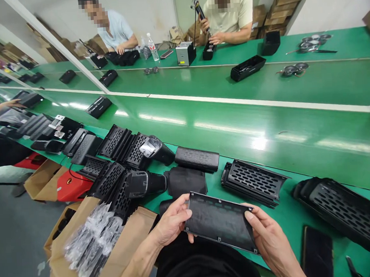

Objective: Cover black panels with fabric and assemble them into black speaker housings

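Observation:
Between my two hands is a black plastic speaker grille panel (220,219), its inner side facing up, with small clips or screw posts along the long edges. My left hand (174,222) grips its left end, thumb on top. At the right end my right hand (266,229) pinches the panel with the thumb on its inner face. Just beyond lie a stack of dark mesh sheets (186,181), a closed slotted black speaker shell (197,158) and a stack of slotted grille panels (255,180).
More grille panels (349,208) are piled at the right, near a phone (317,251). An open carton (131,238) of plastic-wrapped parts stands at lower left beside a red stool (70,185). Speaker housings (248,67) sit on the green belt. Two people work across it; another person's arm shows at far left.

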A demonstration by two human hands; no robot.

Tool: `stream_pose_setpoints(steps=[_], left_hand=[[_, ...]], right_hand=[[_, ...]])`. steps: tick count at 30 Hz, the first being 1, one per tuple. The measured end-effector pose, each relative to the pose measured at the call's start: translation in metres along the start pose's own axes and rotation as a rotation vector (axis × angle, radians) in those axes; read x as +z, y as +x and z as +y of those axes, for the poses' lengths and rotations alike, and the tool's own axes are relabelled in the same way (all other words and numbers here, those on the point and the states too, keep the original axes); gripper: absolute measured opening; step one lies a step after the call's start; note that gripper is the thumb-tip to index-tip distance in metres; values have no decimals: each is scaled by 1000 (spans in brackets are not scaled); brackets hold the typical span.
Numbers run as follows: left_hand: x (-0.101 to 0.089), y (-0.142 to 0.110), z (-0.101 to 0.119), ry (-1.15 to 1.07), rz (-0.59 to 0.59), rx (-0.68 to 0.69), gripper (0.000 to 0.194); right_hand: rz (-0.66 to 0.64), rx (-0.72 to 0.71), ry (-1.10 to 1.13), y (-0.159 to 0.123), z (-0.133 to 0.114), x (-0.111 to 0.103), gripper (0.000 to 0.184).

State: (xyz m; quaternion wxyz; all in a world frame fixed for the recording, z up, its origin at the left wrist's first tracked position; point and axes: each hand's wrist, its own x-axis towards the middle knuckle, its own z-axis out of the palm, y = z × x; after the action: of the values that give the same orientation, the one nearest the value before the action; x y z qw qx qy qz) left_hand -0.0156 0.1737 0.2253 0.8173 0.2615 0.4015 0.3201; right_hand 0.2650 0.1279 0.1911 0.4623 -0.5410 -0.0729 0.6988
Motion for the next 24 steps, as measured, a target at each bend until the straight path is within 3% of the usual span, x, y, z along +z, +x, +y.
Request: stream_pose_setpoints(steps=[6, 13, 18, 24], left_hand=[[-12, -6, -4, 27, -12, 5, 41], [-51, -43, -33, 2, 45, -36, 44], [-60, -61, -40, -105, 153, -7, 44], [-64, -60, -36, -163, 182, 60, 46]], right_hand=[[-6, -10, -72, -3, 8, -3, 45], [-111, 38, -347, -6, 44, -8, 47], [-191, 106, -274, -2, 53, 11, 44], [-189, 132, -140, -1, 36, 40, 41]])
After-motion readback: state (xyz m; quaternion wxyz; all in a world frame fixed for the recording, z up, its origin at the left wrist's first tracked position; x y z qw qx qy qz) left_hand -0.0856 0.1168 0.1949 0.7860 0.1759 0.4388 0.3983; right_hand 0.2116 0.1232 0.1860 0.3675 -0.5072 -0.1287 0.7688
